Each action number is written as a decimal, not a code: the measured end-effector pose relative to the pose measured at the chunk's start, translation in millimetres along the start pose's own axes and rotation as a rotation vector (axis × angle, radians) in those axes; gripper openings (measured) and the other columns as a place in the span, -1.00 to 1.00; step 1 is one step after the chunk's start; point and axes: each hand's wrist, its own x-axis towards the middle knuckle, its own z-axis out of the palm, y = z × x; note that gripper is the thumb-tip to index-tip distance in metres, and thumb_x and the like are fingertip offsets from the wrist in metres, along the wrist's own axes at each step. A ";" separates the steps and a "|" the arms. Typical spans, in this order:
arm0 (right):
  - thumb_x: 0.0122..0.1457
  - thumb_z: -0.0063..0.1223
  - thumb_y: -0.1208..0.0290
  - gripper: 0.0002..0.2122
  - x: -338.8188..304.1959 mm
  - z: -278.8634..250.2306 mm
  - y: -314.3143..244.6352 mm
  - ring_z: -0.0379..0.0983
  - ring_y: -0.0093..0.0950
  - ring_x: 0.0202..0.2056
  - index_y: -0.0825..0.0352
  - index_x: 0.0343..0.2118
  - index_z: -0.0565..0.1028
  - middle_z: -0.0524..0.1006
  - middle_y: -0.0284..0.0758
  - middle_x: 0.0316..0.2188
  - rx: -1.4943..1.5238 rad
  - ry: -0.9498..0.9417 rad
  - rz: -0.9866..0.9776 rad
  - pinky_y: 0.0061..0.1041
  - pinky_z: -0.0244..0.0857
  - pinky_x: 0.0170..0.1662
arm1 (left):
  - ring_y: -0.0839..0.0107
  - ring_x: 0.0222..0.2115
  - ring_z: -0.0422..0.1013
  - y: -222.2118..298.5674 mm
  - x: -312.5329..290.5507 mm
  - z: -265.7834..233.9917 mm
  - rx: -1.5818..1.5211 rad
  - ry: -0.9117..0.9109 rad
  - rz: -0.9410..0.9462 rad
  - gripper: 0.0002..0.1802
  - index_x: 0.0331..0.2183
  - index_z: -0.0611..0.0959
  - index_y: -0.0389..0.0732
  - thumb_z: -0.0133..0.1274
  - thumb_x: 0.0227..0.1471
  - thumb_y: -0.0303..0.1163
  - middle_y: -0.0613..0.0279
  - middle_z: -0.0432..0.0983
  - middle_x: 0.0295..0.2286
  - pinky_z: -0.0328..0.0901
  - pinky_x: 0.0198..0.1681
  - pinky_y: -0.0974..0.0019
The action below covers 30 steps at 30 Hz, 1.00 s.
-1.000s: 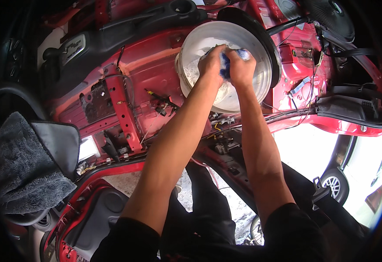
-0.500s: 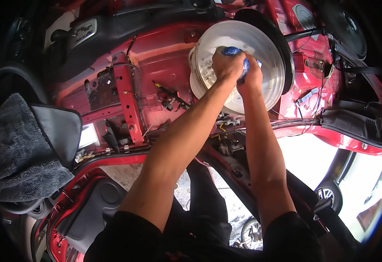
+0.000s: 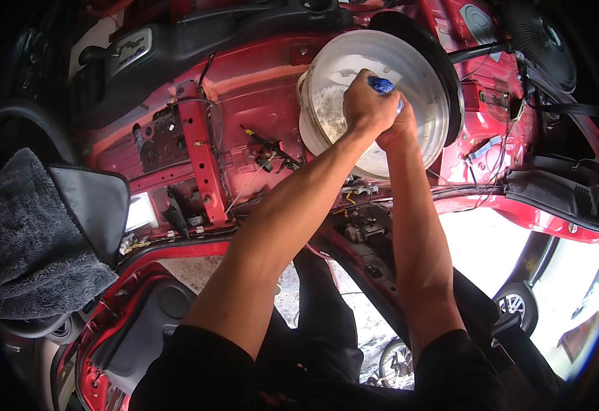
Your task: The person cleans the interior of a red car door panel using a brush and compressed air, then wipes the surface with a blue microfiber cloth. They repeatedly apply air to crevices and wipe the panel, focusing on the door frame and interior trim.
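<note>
The left hand (image 3: 366, 106) and right hand (image 3: 402, 130) were both closed firmly around a crumpled, bright-blue cloth-like item (image 3: 381, 85), part of which showed above the left fist. The item was located over the mouth of a round, whitish plastic bucket (image 3: 428, 140); it was judged to be held there so that any drips would fall inside. The bucket stood on the bare, red metal car floor (image 3: 255, 113), presumably for easy reach. It contained pale, foamy-looking matter (image 3: 331, 109), depth not determinable.
</note>
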 end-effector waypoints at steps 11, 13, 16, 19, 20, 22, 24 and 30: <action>0.36 -0.01 0.21 -0.73 0.7 -24.8 -24.6 0.60 -0.32 -0.19 0.34 -0.15 0.55 0.65 -0.25 -0.25 -0.047 -0.398 0.077 -0.28 0.48 -0.03 | -0.07 -0.25 0.57 -17.5 -1.7 15.2 0.144 -0.045 0.357 -0.66 -0.31 0.59 -0.26 0.30 -0.13 -0.29 -0.07 0.62 -0.32 0.44 -0.16 0.03; 0.37 -0.01 0.19 -0.73 -4.2 -18.5 -30.3 0.60 -0.33 -0.18 0.32 -0.20 0.57 0.66 -0.27 -0.27 -0.095 -0.144 -0.005 -0.27 0.48 -0.04 | -0.03 -0.27 0.56 -14.0 -6.7 16.9 0.157 -0.058 0.290 -0.59 -0.26 0.58 -0.27 0.31 -0.14 -0.27 -0.04 0.61 -0.33 0.43 -0.14 0.05; 0.13 0.35 0.38 -0.79 -26.7 2.3 -37.7 0.53 -0.49 -0.44 0.41 -0.35 0.56 0.61 -0.31 -0.47 -0.480 0.030 -0.568 -0.42 0.45 -0.29 | 0.08 -0.19 0.53 1.1 -18.0 15.2 -0.075 -0.059 -0.018 -0.32 -0.03 0.54 -0.15 0.38 -0.15 -0.05 0.09 0.56 -0.16 0.42 -0.08 -0.01; 0.00 0.42 0.43 -0.76 -56.5 29.5 -35.5 0.41 -0.58 -0.52 0.43 -0.49 0.52 0.54 -0.36 -0.57 -1.023 0.177 -1.139 -0.50 0.35 -0.39 | 0.14 -0.10 0.48 16.9 -9.5 1.0 -0.638 -0.229 -0.650 -0.28 0.01 0.53 -0.09 0.35 -0.10 0.09 0.14 0.51 -0.09 0.39 -0.09 -0.18; -0.01 0.41 0.39 -0.73 -64.6 37.8 -30.4 0.35 -0.63 -0.51 0.41 -0.58 0.50 0.52 -0.37 -0.59 -0.952 0.108 -1.178 -0.53 0.30 -0.40 | 0.17 -0.08 0.44 20.8 -6.0 -1.0 -0.763 -0.285 -0.615 -0.30 0.01 0.53 -0.05 0.27 -0.03 0.20 0.17 0.49 -0.09 0.32 -0.12 -0.33; 0.01 0.36 0.43 -0.77 -75.6 50.6 -23.0 0.36 -0.62 -0.51 0.41 -0.58 0.50 0.53 -0.38 -0.59 -0.908 0.101 -1.157 -0.53 0.30 -0.40 | 0.28 -0.29 0.48 25.0 1.4 1.0 -0.901 -0.121 -0.540 -0.55 -0.18 0.60 -0.19 0.36 0.01 -0.12 0.21 0.53 -0.27 0.40 -0.25 0.02; 0.02 0.32 0.46 -0.79 -77.1 59.6 -16.9 0.36 -0.62 -0.52 0.41 -0.59 0.49 0.53 -0.37 -0.58 -0.805 0.047 -1.140 -0.54 0.30 -0.40 | 0.26 -0.36 0.51 23.2 8.9 3.9 -0.971 0.027 -0.391 -0.59 -0.23 0.61 -0.29 0.41 -0.04 -0.27 0.16 0.56 -0.33 0.43 -0.26 0.15; 0.07 0.23 0.50 -0.87 -57.0 47.7 -11.5 0.40 -0.56 -0.52 0.39 -0.51 0.50 0.53 -0.37 -0.58 -0.636 0.023 -0.995 -0.48 0.34 -0.37 | 0.08 -0.33 0.61 10.5 12.0 12.2 -0.552 0.206 -0.207 -0.58 -0.25 0.61 -0.38 0.38 -0.18 -0.42 -0.05 0.64 -0.33 0.47 -0.16 0.07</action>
